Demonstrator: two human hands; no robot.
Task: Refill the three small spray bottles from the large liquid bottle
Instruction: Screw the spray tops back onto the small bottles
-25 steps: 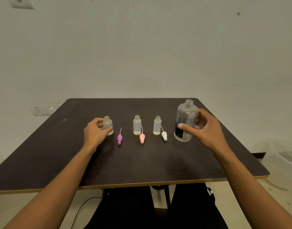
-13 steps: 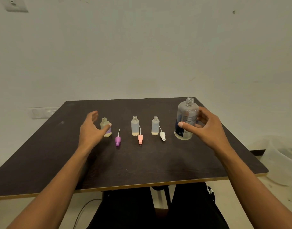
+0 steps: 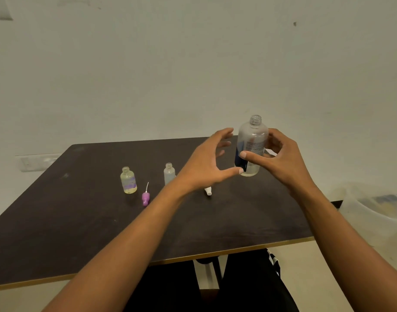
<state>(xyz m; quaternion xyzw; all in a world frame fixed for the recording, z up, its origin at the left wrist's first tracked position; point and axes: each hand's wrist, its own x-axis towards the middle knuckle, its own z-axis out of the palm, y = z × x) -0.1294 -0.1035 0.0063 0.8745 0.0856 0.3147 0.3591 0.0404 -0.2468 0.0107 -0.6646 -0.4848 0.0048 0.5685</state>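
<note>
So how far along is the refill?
Done: prep only. The large bottle, purple-labelled bottle and middle bottle are uncapped; purple cap and white cap lie on the table. In hand: right hand grips the large bottle, left hand open beside it. Left: all pours, both visible small bottles look nearly empty, third hidden; then recapping.

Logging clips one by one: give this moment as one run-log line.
right hand: grips large bottle, uncapped | left hand: open beside it | pouring: not yet
</note>
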